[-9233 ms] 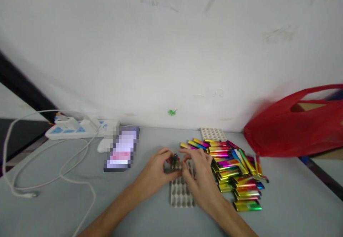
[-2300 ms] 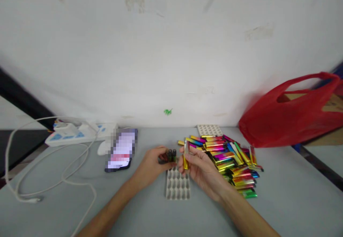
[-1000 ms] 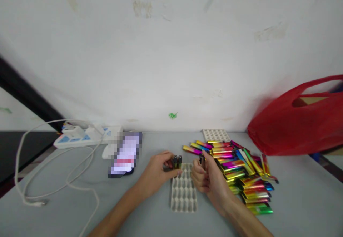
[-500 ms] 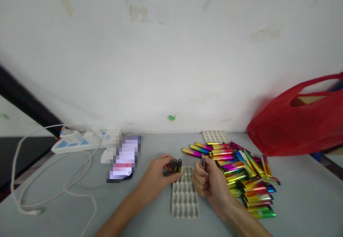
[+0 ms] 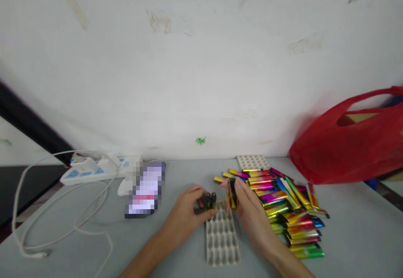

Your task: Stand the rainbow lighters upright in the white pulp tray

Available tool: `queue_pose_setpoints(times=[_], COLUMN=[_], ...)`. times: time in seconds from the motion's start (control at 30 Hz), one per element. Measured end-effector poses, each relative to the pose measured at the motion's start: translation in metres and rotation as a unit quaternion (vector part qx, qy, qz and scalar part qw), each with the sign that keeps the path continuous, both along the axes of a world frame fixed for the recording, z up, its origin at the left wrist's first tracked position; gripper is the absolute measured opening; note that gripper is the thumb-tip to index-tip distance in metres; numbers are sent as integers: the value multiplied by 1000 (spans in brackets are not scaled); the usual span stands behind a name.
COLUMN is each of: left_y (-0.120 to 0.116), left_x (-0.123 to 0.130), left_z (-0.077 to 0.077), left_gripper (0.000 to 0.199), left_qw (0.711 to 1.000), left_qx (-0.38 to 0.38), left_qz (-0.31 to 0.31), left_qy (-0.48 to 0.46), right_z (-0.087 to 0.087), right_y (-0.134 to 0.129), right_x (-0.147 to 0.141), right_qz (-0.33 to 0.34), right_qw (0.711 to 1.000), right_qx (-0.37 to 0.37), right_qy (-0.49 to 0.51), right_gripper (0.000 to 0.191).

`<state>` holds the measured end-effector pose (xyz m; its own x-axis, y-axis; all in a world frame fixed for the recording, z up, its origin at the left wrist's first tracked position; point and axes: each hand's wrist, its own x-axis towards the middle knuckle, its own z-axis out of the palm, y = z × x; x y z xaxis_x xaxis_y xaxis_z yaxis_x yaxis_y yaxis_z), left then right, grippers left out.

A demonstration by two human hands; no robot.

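A pale tray (image 5: 222, 238) with rows of rounded slots lies between my hands. At its far left corner, two black-topped lighters (image 5: 211, 198) stand upright side by side. My left hand (image 5: 185, 211) is closed around these two, thumb in front and fingers behind. Just right of the tray, my right hand (image 5: 252, 211) grips another lighter (image 5: 233, 194), gold-bodied with a black top, held upright between thumb and fingers. Beyond and to the right of that hand spreads a pile of shiny multicoloured lighters (image 5: 275, 196).
A second pale tray (image 5: 252, 162) lies by the wall behind the pile. A red bag (image 5: 346, 152) stands at the right. On the left are a phone (image 5: 146, 190), a white power strip (image 5: 100, 169) and a loose white cable (image 5: 78, 221).
My right hand's lighter has come upright and shows more of its body, with the fingers less curled. The tray appears slightly lower and further right; my left hand keeps its grip.
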<state>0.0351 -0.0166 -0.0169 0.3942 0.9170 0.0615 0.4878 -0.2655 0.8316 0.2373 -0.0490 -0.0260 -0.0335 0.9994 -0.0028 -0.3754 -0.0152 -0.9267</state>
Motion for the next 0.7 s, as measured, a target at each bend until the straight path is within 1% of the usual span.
queue_pose_setpoints(times=[0.03, 0.1, 0.17, 0.3, 0.4, 0.53, 0.7], left_y=[-1, -1, -1, 0, 0, 0, 0], left_x=[1, 1, 1, -1, -2, -2, -2], left_z=[0, 0, -2, -7, -10, -11, -11], left_gripper=[18, 17, 15, 14, 13, 10, 14], left_qw=[1000, 1000, 1000, 1000, 1000, 999, 999], left_qx=[1, 0, -1, -3, -4, -9, -12], left_qz=[-1, -2, -2, -7, -13, -16, -12], left_qy=[-1, -6, -7, -12, -20, -30, -29], right_z=[1, 4, 6, 2, -1, 0, 1], right_y=[-1, -1, -1, 3, 3, 0, 0], right_x=[0, 1, 2, 4, 5, 5, 4], right_qz=[-23, -71, -89, -86, -69, -54, -61], right_qw=[998, 984, 973, 964, 957, 947, 954], right_qx=[21, 62, 92, 115, 127, 151, 145], right_qy=[-52, -150, -194, -225, -252, -280, -256], right_gripper=[42, 39, 34, 26, 24, 22, 24])
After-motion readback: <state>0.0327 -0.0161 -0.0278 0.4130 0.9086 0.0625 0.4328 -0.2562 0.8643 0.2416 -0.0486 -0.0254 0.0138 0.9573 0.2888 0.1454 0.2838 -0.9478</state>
